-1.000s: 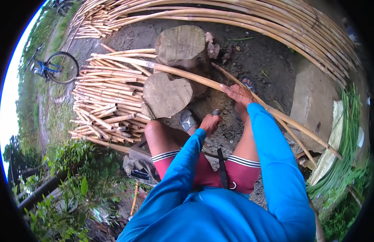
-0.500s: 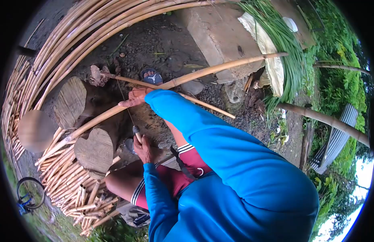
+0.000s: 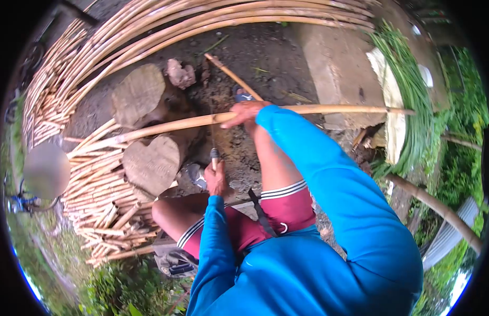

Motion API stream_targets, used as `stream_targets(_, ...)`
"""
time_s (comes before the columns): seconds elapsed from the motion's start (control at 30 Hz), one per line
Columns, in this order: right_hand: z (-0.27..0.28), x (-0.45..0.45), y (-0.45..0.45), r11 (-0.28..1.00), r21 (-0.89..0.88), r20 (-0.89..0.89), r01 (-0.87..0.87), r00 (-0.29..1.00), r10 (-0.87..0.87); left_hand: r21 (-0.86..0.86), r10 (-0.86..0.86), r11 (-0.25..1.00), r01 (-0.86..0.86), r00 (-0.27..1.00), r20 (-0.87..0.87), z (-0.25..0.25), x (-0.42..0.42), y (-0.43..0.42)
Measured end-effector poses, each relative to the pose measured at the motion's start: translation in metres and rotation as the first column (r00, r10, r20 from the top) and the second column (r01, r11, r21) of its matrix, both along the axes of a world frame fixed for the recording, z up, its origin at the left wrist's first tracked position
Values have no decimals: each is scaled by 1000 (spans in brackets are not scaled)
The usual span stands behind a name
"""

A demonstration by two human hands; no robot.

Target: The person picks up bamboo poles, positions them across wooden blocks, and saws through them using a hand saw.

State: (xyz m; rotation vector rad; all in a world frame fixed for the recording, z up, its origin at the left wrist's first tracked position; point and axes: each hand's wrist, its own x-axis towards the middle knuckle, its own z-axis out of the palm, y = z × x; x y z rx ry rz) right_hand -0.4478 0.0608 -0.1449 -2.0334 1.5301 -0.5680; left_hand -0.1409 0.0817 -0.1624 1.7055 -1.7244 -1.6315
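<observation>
Poles (image 3: 99,181) and stumps (image 3: 152,164) on soil (image 3: 276,60)

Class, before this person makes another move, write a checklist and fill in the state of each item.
1. Left hand closed around the tool's handle: ok.
2. Right hand on the long pole: ok.
3. Right hand's grip firm: cannot tell.
4. Pole passing across the nearer stump in view: ok; whether it bears on it: cannot tell.
5. Right hand well away from the tool's thin blade: not ok, they look close.
6. Blade's edge sharp: cannot tell, too fine to see.
</observation>
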Motion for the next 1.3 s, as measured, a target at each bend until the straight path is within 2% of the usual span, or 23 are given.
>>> stream_targets(0.03,17,3,6,924,319,-115,211,976,-183,-13,21,1000,-21,1000,1,3,-1,1)
stream_targets(0.1,45,-8,10,687,633,-250,357,934,-254,-26,29,999,-29,1000,7,3,-3,2)
stream_targets(0.17,50,-13,17,651,631,-250,422,905,-344,-14,23,1000,-22,999,39,7,-5,0)
stream_targets(0.2,10,-18,24,734,493,-231,467,883,-408,0,21,1000,-22,998,66,12,-7,-1)
stream_targets(0.27,10,-12,16,707,502,-334,498,866,-372,-26,47,999,-45,994,99,15,-10,1)
stream_targets(0.33,19,-7,12,683,533,-340,500,865,-368,17,60,998,-61,997,58,21,-11,1)
stream_targets(0.47,19,-8,7,689,546,-341,477,877,-337,21,42,999,-44,996,83,30,-10,-3)
stream_targets(0.53,14,-10,6,718,563,-308,409,910,-277,62,44,997,-49,995,85,29,-10,-2)
stream_targets(0.67,24,-5,4,669,583,-372,461,884,-285,56,31,998,-38,992,124,29,-10,-3)
stream_targets(0.77,20,-6,9,664,558,-407,498,862,-303,56,45,997,-49,995,84,15,-9,1)
stream_targets(0.83,13,-6,11,737,468,-391,489,862,-324,91,57,994,-66,993,102,11,-9,1)
stream_targets(0.93,13,-9,11,718,518,-361,465,880,-309,92,78,992,-84,995,69,9,-11,3)
stream_targets(1.07,9,-11,11,736,501,-345,455,885,-313,84,82,992,-90,992,91,7,-10,4)
stream_targets(1.23,12,-10,11,724,518,-337,456,887,-317,84,67,994,-74,994,87,26,-12,7)
stream_targets(1.3,16,-11,11,722,520,-335,457,886,-320,32,32,999,-35,995,89,30,-12,6)
